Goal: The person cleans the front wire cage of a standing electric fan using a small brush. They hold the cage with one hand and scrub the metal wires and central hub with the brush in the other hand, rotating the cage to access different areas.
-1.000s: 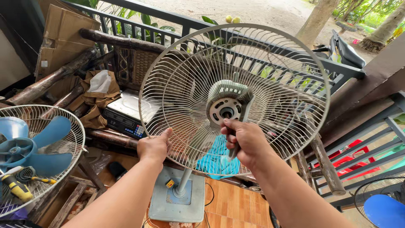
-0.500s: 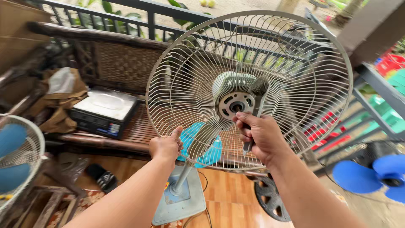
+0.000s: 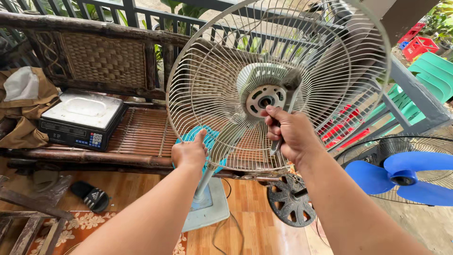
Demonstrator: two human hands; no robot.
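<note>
A white wire fan guard (image 3: 217, 80) stands on a pale stand fan with its base (image 3: 214, 203) on the wooden floor. The bare motor hub (image 3: 264, 99) shows at the guard's middle, with no blade on it. My left hand (image 3: 191, 152) grips the lower left rim of the guard. My right hand (image 3: 288, 132) is closed around a slim tool handle, its dark brush-like tip (image 3: 291, 81) raised next to the hub. A light blue fan blade (image 3: 203, 139) lies behind the guard on the bench.
A bamboo bench (image 3: 137, 132) carries a digital scale (image 3: 82, 118) and brown cloth (image 3: 23, 108). A round black fan base (image 3: 290, 200) lies on the floor. A blue-bladed fan (image 3: 406, 174) sits at right, a black sandal (image 3: 92, 196) at left.
The view has moved closer to the fan and swung right; the guard now fills more of the frame. Both hands keep their holds, and the tool tip stays by the hub.
</note>
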